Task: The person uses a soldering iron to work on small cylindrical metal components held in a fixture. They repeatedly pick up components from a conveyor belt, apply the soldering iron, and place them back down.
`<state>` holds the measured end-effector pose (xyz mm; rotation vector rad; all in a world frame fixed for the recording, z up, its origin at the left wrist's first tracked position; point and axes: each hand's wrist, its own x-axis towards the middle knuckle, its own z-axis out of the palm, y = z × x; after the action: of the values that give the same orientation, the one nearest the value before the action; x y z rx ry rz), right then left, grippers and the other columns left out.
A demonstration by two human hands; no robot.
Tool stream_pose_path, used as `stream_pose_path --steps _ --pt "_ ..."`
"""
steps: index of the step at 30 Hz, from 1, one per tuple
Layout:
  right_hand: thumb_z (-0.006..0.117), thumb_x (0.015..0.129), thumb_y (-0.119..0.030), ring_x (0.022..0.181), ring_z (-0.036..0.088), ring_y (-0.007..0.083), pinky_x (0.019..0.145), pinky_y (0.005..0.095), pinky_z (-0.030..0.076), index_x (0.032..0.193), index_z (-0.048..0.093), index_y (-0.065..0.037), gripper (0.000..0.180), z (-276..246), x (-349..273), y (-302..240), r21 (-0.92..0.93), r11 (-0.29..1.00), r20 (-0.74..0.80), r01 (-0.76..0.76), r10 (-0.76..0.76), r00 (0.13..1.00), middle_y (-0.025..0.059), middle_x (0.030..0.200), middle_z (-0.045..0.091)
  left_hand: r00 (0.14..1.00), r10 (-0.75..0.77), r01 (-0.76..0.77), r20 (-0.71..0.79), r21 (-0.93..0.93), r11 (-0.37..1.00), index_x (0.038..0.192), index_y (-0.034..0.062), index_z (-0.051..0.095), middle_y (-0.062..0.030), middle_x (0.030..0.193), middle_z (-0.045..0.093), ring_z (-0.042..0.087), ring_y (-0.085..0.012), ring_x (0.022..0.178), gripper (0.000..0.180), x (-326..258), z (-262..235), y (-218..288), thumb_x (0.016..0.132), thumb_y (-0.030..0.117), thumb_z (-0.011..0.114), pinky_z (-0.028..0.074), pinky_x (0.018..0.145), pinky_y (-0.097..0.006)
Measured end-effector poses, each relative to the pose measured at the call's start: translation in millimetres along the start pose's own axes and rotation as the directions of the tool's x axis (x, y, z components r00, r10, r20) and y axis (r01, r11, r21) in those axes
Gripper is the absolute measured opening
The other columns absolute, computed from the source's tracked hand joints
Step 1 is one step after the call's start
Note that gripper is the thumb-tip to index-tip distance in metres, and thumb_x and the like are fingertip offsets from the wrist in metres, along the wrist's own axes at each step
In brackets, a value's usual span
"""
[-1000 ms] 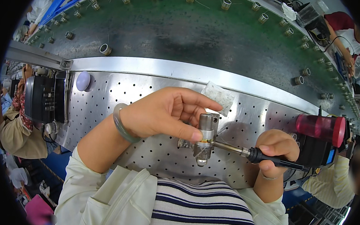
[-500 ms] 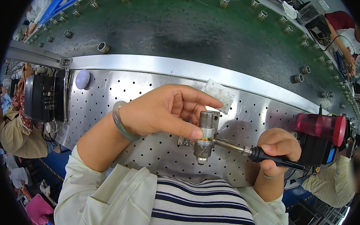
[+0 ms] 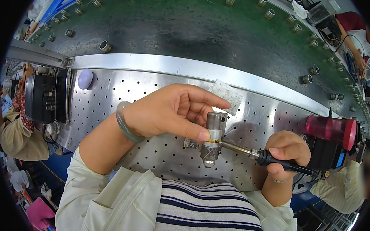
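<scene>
Farthest from us we see the broad green conveyor belt (image 3: 207, 28), curving across the scene with small metal cups (image 3: 105, 46) standing along its edges, spaced apart as if each keeps its own station. Nearer lies the perforated steel worktable (image 3: 149, 149), its raised far lip separating it from the belt. On the table's left edge sits a black boxy device (image 3: 44, 97), and at the right a red translucent cylinder (image 3: 330, 129) rests atop another dark unit, both kept out to the sides so the middle stays free for handwork. A small clear plastic packet (image 3: 227, 95) lies near the far lip, within easy reach. Over the table's centre, our left hand (image 3: 168, 112) is closed around a short metal cylindrical fitting (image 3: 212, 138), thumb and fingers pinching its upper part so it stands upright and steady. Our right hand (image 3: 286, 153) is wrapped tight around the black handle of a soldering iron (image 3: 254, 153), whose slim metal shaft runs leftward to touch the fitting's banded middle; we judge the pinch is placed high to keep fingers clear of the tip.
</scene>
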<state>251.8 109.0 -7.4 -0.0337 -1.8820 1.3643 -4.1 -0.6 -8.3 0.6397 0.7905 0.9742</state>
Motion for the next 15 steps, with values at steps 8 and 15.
stream_pose_path --steps 8,15 --pt "0.076 0.067 -0.008 0.050 0.058 0.0201 0.046 0.0265 0.044 0.083 0.061 0.003 0.024 1.4 2.0 -2.2 -0.014 1.000 -0.005 -0.011 0.011 1.000 0.0113 0.064 0.061 1.000 0.003 -0.003 -0.016 0.009 1.000 0.128 -0.0070 0.045 -0.0144 0.111 0.062 0.062 -0.0193 0.097 0.067 -0.7 -0.1 -0.8 0.068 -0.003 0.074 0.050 0.087 -0.030" --pt "0.075 0.067 -0.005 0.049 0.057 0.0201 0.046 0.0269 0.044 0.085 0.061 0.005 0.025 4.2 0.2 0.2 0.056 0.998 -0.046 -0.025 0.028 0.999 0.0123 0.064 0.061 0.998 -0.008 0.009 -0.055 0.012 1.000 0.129 -0.0065 0.044 -0.0112 0.102 0.064 0.063 -0.0171 0.094 0.068 -3.1 4.5 2.2 0.068 -0.004 0.073 0.050 0.084 -0.027"
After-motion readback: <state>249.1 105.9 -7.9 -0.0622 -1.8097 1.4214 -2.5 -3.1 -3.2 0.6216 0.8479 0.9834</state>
